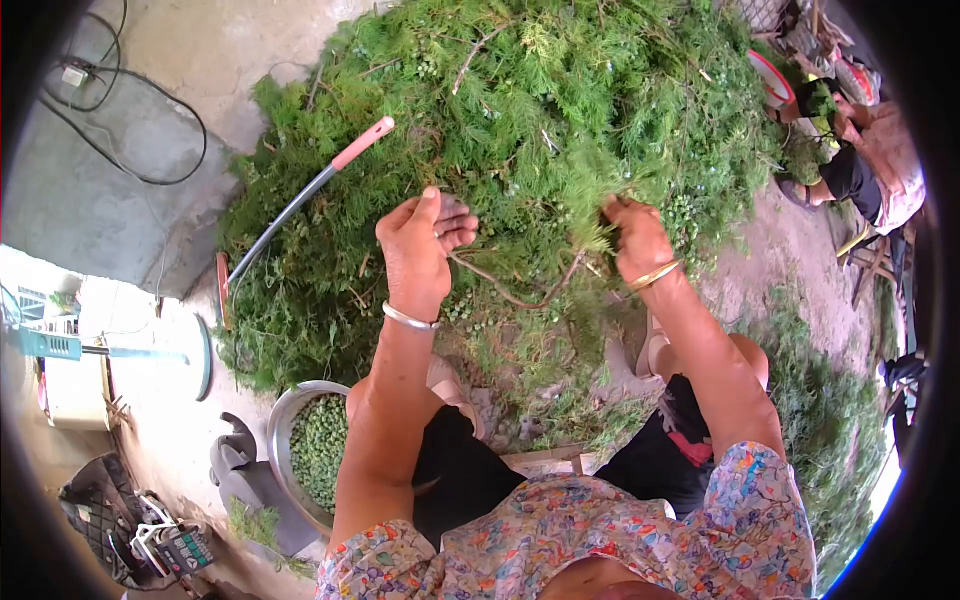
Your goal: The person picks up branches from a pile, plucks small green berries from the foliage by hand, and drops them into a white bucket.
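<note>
My right hand (640, 240), with a gold bangle at the wrist, closes its fingers round a feathery green evergreen sprig (598, 185). Below the sprig a bare brown stem (528, 304) curves across toward my other hand. My left hand (418, 245), wearing a silver bangle, has its thumb raised and its fingers loosely apart; the stem's end lies right by its palm. Both hands are over the near edge of a big pile of cut evergreen branches (520, 110) dotted with small pale berries.
A metal basin (277, 450) of green berries (318, 455) stands beside my left leg. On the pile's left lies a long metal tool with a pink handle (362, 143). Another person (885, 165) sits at the far right. A pedestal fan (200, 355) and black cables (170, 182) are at left.
</note>
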Tool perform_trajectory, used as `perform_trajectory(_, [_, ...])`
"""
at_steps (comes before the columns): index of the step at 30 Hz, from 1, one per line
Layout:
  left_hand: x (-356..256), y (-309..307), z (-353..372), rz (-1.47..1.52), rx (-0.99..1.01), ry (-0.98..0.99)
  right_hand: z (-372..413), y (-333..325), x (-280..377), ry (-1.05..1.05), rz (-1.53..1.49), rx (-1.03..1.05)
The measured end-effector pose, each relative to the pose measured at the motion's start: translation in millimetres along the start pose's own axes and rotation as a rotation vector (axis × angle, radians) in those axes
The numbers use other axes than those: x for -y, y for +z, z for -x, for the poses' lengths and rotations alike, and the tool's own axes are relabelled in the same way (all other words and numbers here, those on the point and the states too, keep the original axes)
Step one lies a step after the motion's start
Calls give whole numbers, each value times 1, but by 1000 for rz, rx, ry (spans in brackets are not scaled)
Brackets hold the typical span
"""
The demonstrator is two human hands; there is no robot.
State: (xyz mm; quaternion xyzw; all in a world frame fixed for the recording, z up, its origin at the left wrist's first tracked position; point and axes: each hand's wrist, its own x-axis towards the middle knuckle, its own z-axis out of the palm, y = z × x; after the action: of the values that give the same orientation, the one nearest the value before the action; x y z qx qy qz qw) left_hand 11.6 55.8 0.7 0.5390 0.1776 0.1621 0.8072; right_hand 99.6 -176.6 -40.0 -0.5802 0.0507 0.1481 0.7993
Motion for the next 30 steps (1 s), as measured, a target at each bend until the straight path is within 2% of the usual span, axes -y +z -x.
perform_trajectory(2, [2,-3,1,137,-83,-124,-12,-13,7,44,-212,-75])
perform_trajectory(3, [6,-4,2,140,-74,-121,-7,-12,21,34,-212,-78])
perform_trajectory(5, [20,-9,2,244,-147,-245,11,-8,56,62,-348,-114])
perform_trajectory(6, [29,-12,-1,263,-156,-350,10,-19,60,-23,-306,56])
perform_trajectory(7, [35,-10,1,251,-171,-424,7,-29,63,-27,-305,54])
perform_trajectory(9, [46,-4,5,242,-100,-543,-1,-48,65,-2,-596,137])
perform_trajectory(10, [48,6,10,242,-97,-541,-2,-54,64,-38,-574,170])
perform_trajectory(11, [50,17,16,211,-98,-638,-1,-58,64,-39,-575,170])
perform_trajectory(12, [53,26,20,180,-99,-735,2,-60,66,-19,-643,183])
perform_trajectory(13, [62,29,21,180,-99,-735,5,-61,68,2,-710,197])
perform_trajectory(15, [79,35,18,303,156,-799,9,-61,71,-2,-674,193])
perform_trajectory(17, [81,42,14,343,226,-759,10,-62,72,33,-827,381])
perform_trajectory(19, [80,43,4,330,250,-636,11,-57,76,13,-809,351])
perform_trajectory(20, [78,42,0,403,250,-661,12,-54,77,5,-771,349])
perform_trajectory(23, [82,53,6,319,190,-745,12,-50,79,8,-732,307])
perform_trajectory(25, [83,60,10,312,149,-816,7,-55,77,-38,-772,477])
perform_trajectory(27, [80,63,11,393,256,-730,6,-57,78,-21,-804,442])
perform_trajectory(29, [66,64,5,409,238,-507,5,-58,80,20,-601,8])
perform_trajectory(30, [55,63,2,365,234,-455,-2,-72,76,32,-389,-2])
